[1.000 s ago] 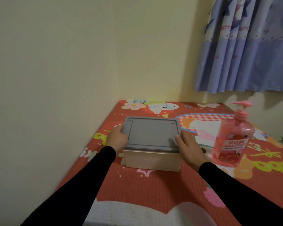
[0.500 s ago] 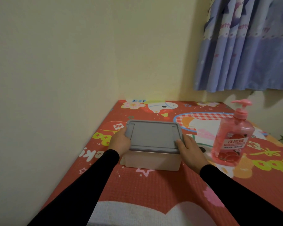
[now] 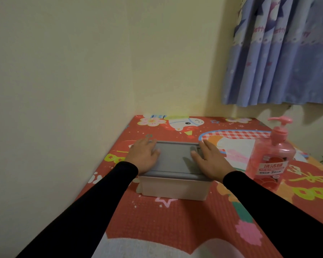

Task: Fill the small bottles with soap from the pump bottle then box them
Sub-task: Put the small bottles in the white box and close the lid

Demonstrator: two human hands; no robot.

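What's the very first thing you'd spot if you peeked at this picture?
Probably the pink pump bottle standing on the right of the bright red cartoon mat. Next, the box with a grey lid in the middle, with the left hand and right hand lying flat on its two sides. A blue curtain hangs top right.

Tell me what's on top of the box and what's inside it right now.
A grey lid covers the box. Both hands lie flat on the lid: left hand, right hand. The lid and opaque walls hide the inside, so no small bottles can be seen.
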